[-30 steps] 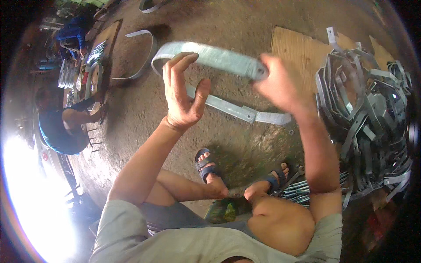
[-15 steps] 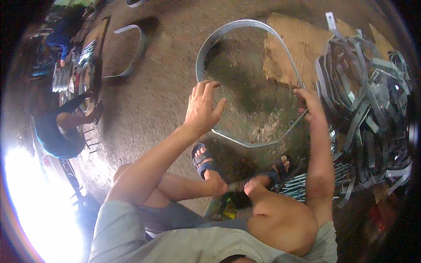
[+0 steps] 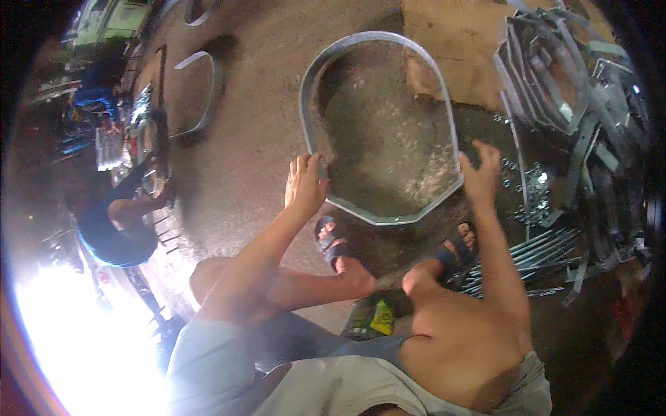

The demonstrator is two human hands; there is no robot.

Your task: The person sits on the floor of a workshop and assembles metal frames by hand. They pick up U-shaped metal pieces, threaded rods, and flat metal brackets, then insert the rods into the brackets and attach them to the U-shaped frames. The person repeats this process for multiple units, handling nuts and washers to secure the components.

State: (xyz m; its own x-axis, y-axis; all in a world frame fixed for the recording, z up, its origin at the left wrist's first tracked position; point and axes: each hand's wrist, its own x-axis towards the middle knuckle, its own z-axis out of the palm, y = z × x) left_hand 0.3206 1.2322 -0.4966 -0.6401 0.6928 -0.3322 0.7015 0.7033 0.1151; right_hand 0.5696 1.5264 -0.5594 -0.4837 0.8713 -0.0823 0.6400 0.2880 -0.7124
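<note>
A grey metal hoop (image 3: 447,104) lies flat before me, made of a rounded far band and an angular near bracket. My left hand (image 3: 303,186) is at its left side, fingers closed around the band where the two parts meet; the hand hides that joint. At the hoop's right side, my right hand (image 3: 482,173) has its thumb against the band near the other joint. Its fingers are apart and extend past the outside of the hoop.
Angular metal brackets (image 3: 534,76) lie heaped at the right, beside flat cardboard (image 3: 451,41). Threaded rods (image 3: 527,256) and small shiny hardware (image 3: 538,191) are near my right foot. A curved band (image 3: 214,90) lies on the floor at left. Another person (image 3: 118,229) works farther left.
My left hand has come down onto the hoop's left side. My right hand has loosened and spread its fingers. The hoop sits straighter, its two parts lined up. My view has shifted slightly.
</note>
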